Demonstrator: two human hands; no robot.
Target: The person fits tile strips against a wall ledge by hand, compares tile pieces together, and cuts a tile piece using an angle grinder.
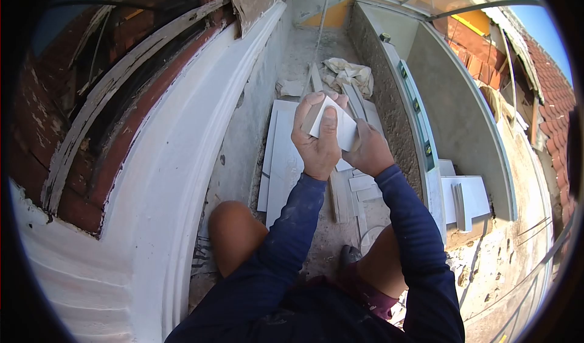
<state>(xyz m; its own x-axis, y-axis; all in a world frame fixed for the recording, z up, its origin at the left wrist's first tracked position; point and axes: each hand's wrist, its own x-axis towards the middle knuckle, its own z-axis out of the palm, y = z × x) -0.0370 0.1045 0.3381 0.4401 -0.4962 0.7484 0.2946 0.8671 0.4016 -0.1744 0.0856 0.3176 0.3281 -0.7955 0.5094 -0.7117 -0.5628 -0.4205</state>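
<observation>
In front of my chest I hold a small white tile piece (pixel 345 126) with a pointed upper corner, tilted towards me. My left hand (pixel 319 145) is closed on its left side, the thumb lying across the white face and the fingers behind the piece. At the lower right edge, my right hand (pixel 370 149) is closed on the same piece; its fingertips are partly hidden, and I cannot make out whether they hold anything more. Beneath the hands, large white tiles (pixel 281 178) lie on the ground with narrower cut strips (pixel 365 188) beside them.
A turquoise spirit level (pixel 417 107) lies along the low wall on the right. Further right are more white tile pieces (pixel 471 198). A crumpled pale cloth (pixel 348 75) lies ahead on the floor. A white moulded ledge (pixel 182 142) runs along the left.
</observation>
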